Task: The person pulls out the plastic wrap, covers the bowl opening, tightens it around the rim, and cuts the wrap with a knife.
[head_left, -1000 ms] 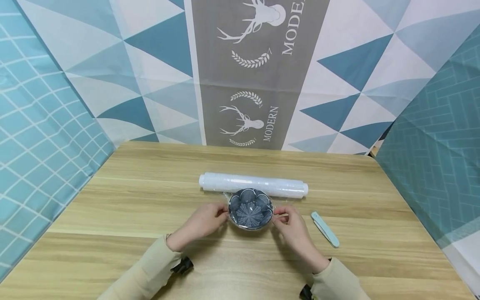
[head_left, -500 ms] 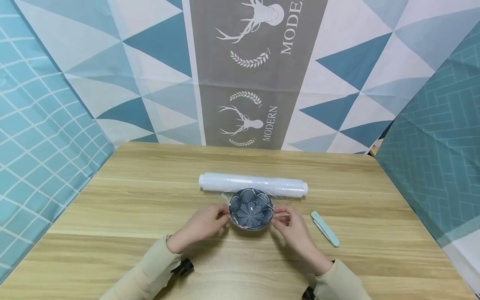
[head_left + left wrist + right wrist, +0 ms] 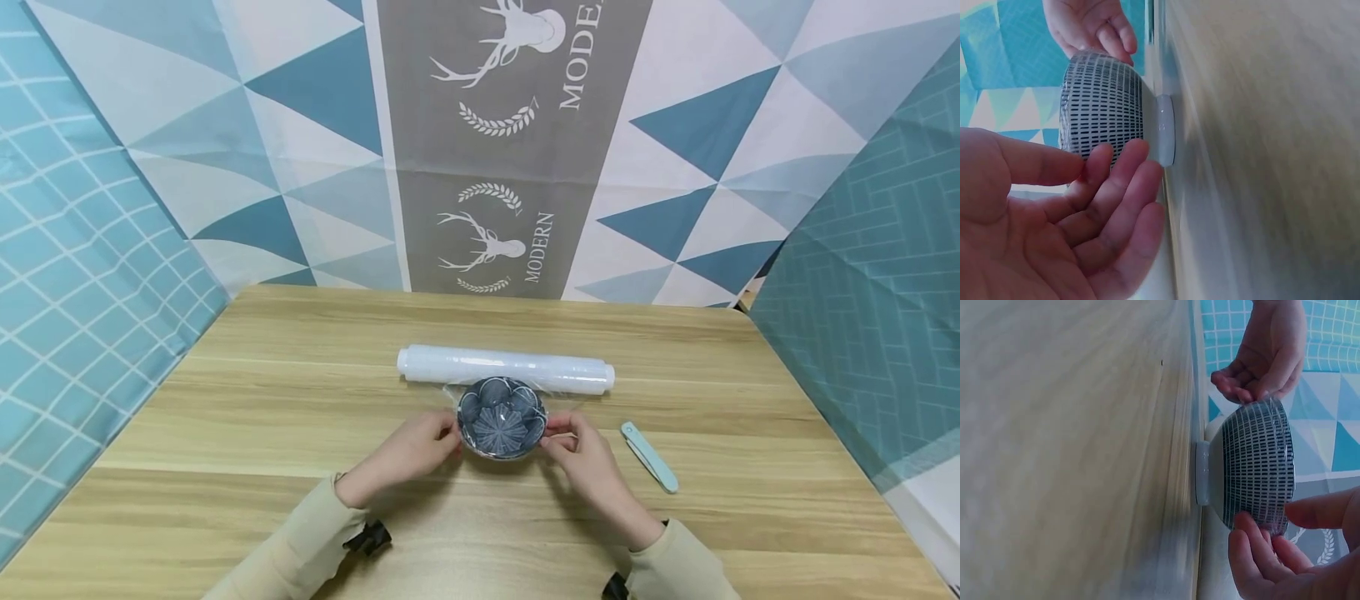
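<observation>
A dark blue bowl (image 3: 501,425) with a petal pattern inside stands upright at the table's middle, clear cling film (image 3: 454,393) stretched over its top. Its outside wall (image 3: 1104,103) carries a dark dashed pattern above a pale foot. At the left rim my left hand (image 3: 422,442) pinches film between thumb and forefinger, the other fingers loosely bent. My right hand (image 3: 583,450) pinches film at the right rim; in the right wrist view its thumb (image 3: 1319,511) is at the rim and its fingertips (image 3: 1249,526) are by the bowl's side. The thin film between the fingers is hard to see.
Behind the bowl, close to it, lies a white roll of cling film (image 3: 506,369). A light blue folding knife (image 3: 649,457) rests on the wooden table (image 3: 300,358) to the right. Patterned cloth (image 3: 322,167) hangs at the back and sides.
Both hands stay at the bowl's rim with only slight finger movement. The film edge beyond the left rim looks a little more spread. Bowl, roll and knife have not visibly moved.
</observation>
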Motion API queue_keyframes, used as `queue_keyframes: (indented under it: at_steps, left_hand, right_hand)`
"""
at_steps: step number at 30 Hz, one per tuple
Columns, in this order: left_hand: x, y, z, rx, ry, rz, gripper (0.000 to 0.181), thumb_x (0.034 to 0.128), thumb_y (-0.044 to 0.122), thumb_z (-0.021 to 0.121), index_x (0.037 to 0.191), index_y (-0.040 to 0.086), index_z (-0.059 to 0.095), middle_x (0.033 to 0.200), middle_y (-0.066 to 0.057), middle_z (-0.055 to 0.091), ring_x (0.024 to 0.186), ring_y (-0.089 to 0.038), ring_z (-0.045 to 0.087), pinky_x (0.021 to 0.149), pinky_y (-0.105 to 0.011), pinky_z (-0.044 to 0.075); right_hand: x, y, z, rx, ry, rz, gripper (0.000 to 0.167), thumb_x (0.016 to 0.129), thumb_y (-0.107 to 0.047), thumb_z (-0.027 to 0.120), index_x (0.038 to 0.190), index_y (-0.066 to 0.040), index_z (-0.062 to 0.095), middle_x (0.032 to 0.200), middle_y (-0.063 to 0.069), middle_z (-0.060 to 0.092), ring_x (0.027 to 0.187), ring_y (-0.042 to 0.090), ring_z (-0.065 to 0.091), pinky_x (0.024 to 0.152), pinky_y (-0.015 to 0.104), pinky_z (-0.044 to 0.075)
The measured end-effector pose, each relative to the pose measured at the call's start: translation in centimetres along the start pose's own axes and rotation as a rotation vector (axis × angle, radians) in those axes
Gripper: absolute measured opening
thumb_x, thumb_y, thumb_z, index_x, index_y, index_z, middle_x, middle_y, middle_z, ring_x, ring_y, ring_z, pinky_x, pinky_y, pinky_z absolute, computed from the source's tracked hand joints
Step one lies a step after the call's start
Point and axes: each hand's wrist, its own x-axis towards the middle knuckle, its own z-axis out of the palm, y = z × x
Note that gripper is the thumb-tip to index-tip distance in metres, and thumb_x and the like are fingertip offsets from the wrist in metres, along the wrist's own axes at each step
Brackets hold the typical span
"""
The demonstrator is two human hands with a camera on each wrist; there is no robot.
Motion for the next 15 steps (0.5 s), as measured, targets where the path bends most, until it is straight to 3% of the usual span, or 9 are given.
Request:
queue_keyframes:
  at_steps: [3, 8, 10, 12, 15]
  left_hand:
    - [-0.1, -0.2, -0.1, -0.115, -0.043, -0.044, 0.019, 0.0906, 0.009, 0.045, 0.079, 0.002, 0.057, 0.073, -0.006, 0.060, 0.060, -0.014, 0.054, 0.053, -0.026, 0.048]
    - [-0.1, -0.4, -0.2, -0.477, -0.063, -0.250, 0.034, 0.0951, 0.019, 0.034, 0.102, -0.010, 0.052, 0.080, -0.017, 0.064, 0.062, -0.020, 0.061, 0.060, -0.033, 0.054]
    - [-0.2, -0.5, -0.1, -0.615, -0.070, -0.298, 0.049, 0.0980, 0.030, 0.027, 0.113, -0.013, 0.045, 0.087, -0.022, 0.064, 0.064, -0.022, 0.062, 0.062, -0.036, 0.055]
    - [-0.2, -0.6, 0.1, -0.709, -0.102, -0.308, 0.065, 0.0974, 0.044, 0.022, 0.122, -0.014, 0.036, 0.092, -0.026, 0.063, 0.065, -0.024, 0.063, 0.064, -0.038, 0.055]
    - [-0.1, -0.3, 0.6, -0.778, -0.172, -0.283, 0.080, 0.0929, 0.058, 0.019, 0.133, -0.011, 0.023, 0.097, -0.028, 0.062, 0.066, -0.024, 0.064, 0.066, -0.040, 0.055]
  right_hand:
    - [0.1, -0.2, -0.3, -0.027, -0.013, 0.005, 0.023, 0.082, -0.002, 0.060, 0.105, 0.001, 0.055, 0.094, 0.011, 0.064, 0.083, 0.023, 0.064, 0.062, 0.024, 0.048]
    - [0.7, -0.5, -1.1, -0.130, -0.003, -0.038, 0.023, 0.084, -0.005, 0.059, 0.106, 0.000, 0.056, 0.096, 0.011, 0.063, 0.083, 0.018, 0.061, 0.069, 0.023, 0.048]
    - [1.1, -0.6, -1.5, -0.174, -0.004, -0.063, 0.023, 0.084, -0.006, 0.059, 0.106, 0.000, 0.056, 0.097, 0.011, 0.063, 0.082, 0.017, 0.060, 0.069, 0.024, 0.048]
    - [1.5, -0.8, -2.1, -0.227, -0.016, -0.079, 0.021, 0.085, -0.008, 0.058, 0.105, -0.001, 0.057, 0.095, 0.009, 0.063, 0.081, 0.016, 0.060, 0.070, 0.024, 0.048]
    - [2.3, -1.3, -2.8, -0.294, -0.044, -0.129, 0.018, 0.086, -0.010, 0.058, 0.102, -0.002, 0.059, 0.092, 0.007, 0.063, 0.079, 0.015, 0.059, 0.071, 0.026, 0.047]
